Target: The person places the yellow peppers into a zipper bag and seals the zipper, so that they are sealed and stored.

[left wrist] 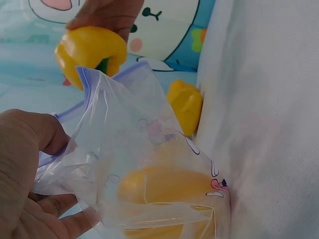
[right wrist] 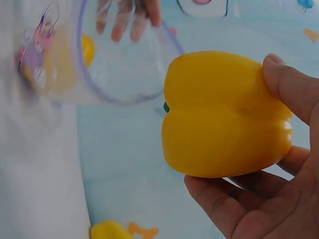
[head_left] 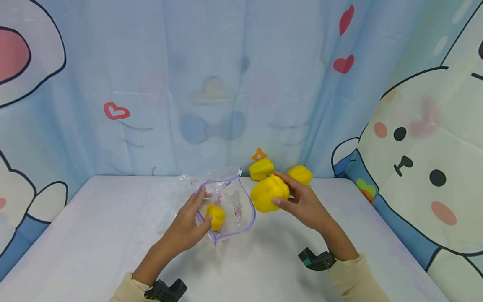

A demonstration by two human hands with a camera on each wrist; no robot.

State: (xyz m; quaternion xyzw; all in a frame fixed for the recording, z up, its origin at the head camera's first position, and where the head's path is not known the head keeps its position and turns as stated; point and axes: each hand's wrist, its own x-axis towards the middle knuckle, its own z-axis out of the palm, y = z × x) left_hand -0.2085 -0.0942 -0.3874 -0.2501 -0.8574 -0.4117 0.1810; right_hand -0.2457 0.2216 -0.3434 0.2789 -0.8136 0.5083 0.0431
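My left hand (head_left: 188,224) pinches the rim of a clear zip bag (head_left: 235,226), whose purple-edged mouth stands wide open. Inside the bag lies a yellow bell pepper (head_left: 216,218), seen through the printed plastic in the left wrist view too. Just right of the mouth, my right hand (head_left: 303,205) grips another yellow bell pepper (head_left: 268,193) between thumb and fingers, above the table. In the right wrist view this held pepper (right wrist: 227,114) points its green stem side toward the bag (right wrist: 132,99).
Two more yellow bell peppers, one (head_left: 261,169) behind the held pepper and one (head_left: 300,174) behind my right hand, sit at the table's back edge. A blue cartoon curtain (head_left: 207,63) hangs right behind the white table (head_left: 113,235).
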